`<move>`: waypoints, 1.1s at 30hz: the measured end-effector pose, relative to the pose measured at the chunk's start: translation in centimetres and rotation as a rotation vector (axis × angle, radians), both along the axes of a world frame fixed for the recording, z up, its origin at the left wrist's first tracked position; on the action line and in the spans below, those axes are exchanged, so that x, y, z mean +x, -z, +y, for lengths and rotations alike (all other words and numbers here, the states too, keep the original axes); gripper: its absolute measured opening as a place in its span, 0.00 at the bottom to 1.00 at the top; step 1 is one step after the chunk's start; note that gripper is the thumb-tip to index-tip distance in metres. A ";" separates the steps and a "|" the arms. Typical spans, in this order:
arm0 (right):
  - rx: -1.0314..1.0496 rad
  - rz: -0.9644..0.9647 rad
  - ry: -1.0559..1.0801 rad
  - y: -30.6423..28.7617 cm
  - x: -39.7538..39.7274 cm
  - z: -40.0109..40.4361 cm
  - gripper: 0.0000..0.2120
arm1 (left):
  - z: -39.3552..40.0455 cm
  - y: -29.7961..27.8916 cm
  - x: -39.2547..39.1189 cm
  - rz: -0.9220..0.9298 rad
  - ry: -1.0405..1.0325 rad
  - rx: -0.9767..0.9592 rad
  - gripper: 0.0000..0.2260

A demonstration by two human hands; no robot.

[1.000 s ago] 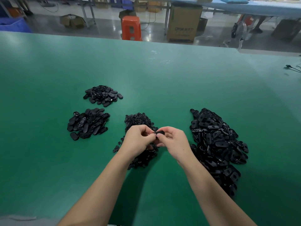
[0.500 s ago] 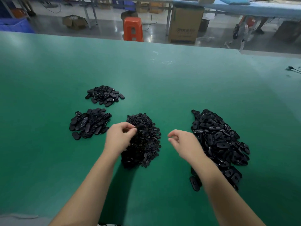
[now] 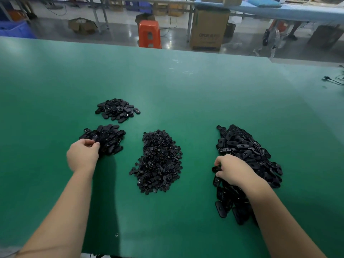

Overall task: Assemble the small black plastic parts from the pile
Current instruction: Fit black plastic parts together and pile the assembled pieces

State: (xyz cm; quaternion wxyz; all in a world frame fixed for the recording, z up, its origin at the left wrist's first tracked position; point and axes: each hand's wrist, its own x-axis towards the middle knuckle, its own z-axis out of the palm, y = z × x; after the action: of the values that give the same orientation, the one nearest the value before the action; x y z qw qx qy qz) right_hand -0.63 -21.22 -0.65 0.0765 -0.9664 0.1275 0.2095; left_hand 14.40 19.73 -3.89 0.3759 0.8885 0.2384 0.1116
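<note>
Black plastic parts: left hand [image 3: 82,158] pinches one piece over near-left pile [image 3: 104,139]; right hand [image 3: 232,171] curls into right pile [image 3: 247,155]. Advice: single out one shell, lift clear.

Your hands split from the joined part at mid-table. L hand [image 3: 83,156] went out to the near-left pile [image 3: 108,138], fingertips pinching a piece there. R hand [image 3: 231,169] swung to the big right-side pile [image 3: 247,157], fingers curled into its parts.
</note>
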 end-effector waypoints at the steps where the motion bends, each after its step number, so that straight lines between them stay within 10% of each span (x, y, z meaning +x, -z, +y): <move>1: -0.006 -0.016 0.009 0.0 0.0 0.1 0.19 | -0.1 0.0 0.1 0.001 0.005 0.016 0.08; 9: -0.038 -0.050 0.015 0.4 0.5 1.0 0.17 | -3.1 -0.5 -1.1 -0.094 0.308 0.073 0.04; 14: -0.050 -0.087 0.010 0.9 0.9 0.9 0.12 | -4.8 -0.1 -2.4 0.156 0.622 0.201 0.04; 33: 0.054 -0.261 0.004 1.4 1.4 -0.1 0.05 | -4.6 0.2 -3.3 0.240 0.605 0.131 0.08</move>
State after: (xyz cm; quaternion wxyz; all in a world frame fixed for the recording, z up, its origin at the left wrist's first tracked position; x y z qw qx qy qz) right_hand 0.80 -21.35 -2.01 0.1188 -0.9828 0.1127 0.0854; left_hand 11.09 15.16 -4.13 0.3035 0.9480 -0.0015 -0.0955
